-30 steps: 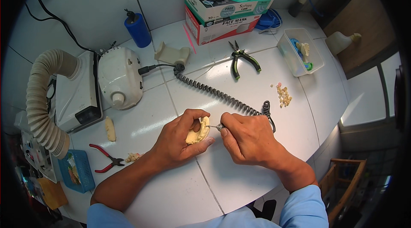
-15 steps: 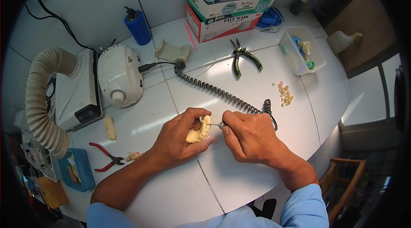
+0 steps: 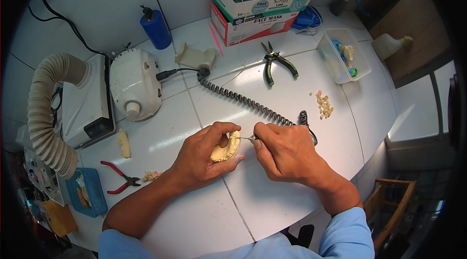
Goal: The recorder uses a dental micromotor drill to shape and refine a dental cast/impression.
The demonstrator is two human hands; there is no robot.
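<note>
In the middle of the white tiled bench, my left hand (image 3: 199,154) grips a cream dental cast (image 3: 224,150), thumb at its lower end and fingers at its upper end. My right hand (image 3: 287,154) is closed around a metal rotary handpiece (image 3: 252,138), most of it hidden; its thin tip meets the right side of the cast. A black coiled cord (image 3: 243,101) runs from the white control unit (image 3: 136,83) to near my right hand. Pale tooth-shaped bits (image 3: 325,106) lie to the right, and a loose cream piece (image 3: 124,144) lies to the left.
Left: dust extractor with hose (image 3: 52,147), red-handled cutters (image 3: 116,187), blue basket (image 3: 99,193). Back: blue canister (image 3: 156,32), stacked boxes (image 3: 253,30) with wire spool, green-black pliers (image 3: 281,63). Right: plastic tub (image 3: 335,71), bottle (image 3: 386,47), wooden frame (image 3: 389,210).
Both hands have shifted very slightly upward in the picture, along with small shifts of the bench view. The tip stays against the cast; grips look the same.
</note>
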